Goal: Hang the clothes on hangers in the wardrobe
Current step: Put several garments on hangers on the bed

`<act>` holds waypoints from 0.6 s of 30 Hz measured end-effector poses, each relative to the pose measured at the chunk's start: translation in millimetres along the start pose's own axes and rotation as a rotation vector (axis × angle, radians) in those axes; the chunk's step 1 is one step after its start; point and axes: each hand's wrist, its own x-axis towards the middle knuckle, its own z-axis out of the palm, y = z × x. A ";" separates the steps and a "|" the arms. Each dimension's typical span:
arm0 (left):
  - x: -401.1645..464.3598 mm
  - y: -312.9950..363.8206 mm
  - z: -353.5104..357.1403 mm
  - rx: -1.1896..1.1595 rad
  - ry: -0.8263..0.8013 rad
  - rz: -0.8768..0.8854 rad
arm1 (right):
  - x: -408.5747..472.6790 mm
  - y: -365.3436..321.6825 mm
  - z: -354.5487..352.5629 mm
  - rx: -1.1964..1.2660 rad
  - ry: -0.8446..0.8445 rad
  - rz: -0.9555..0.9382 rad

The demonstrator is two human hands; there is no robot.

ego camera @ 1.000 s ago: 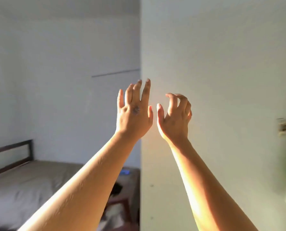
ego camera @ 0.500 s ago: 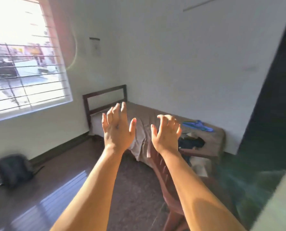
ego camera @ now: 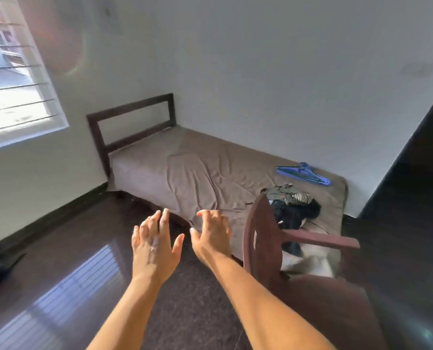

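Left hand [ego camera: 154, 248] and right hand [ego camera: 211, 236] were empty, fingers loosely spread. Clothes [ego camera: 290, 203] sat at 3 o'clock on bed [ego camera: 185, 168], partly hidden by chair [ego camera: 259, 238]; blue hangers [ego camera: 302, 173] just beyond. No legible writing.

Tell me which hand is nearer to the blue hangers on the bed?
Right. The right hand hangs over the bed edge, left of the blue hangers; the left hand is farther left, over the floor.

Sunlit window [ego camera: 13, 79] — brown-sheeted bed [ego camera: 197, 173]
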 end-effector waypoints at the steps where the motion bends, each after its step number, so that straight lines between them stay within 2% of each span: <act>1: 18.3 -7.9 13.7 -0.008 -0.007 0.006 | 17.6 3.0 12.0 -0.010 -0.014 0.007; 5: 98.9 -30.0 70.0 -0.033 -0.093 0.073 | 93.6 23.9 54.1 -0.098 -0.076 0.045; 9: 198.1 -35.5 130.4 -0.054 -0.240 0.217 | 184.9 52.8 81.3 -0.134 -0.072 0.233; 14: 288.7 -11.6 200.0 -0.122 -0.362 0.373 | 261.1 104.2 104.5 0.055 -0.036 0.569; 18: 342.4 27.3 269.3 -0.158 -0.417 0.510 | 313.8 165.4 109.5 0.125 0.031 0.724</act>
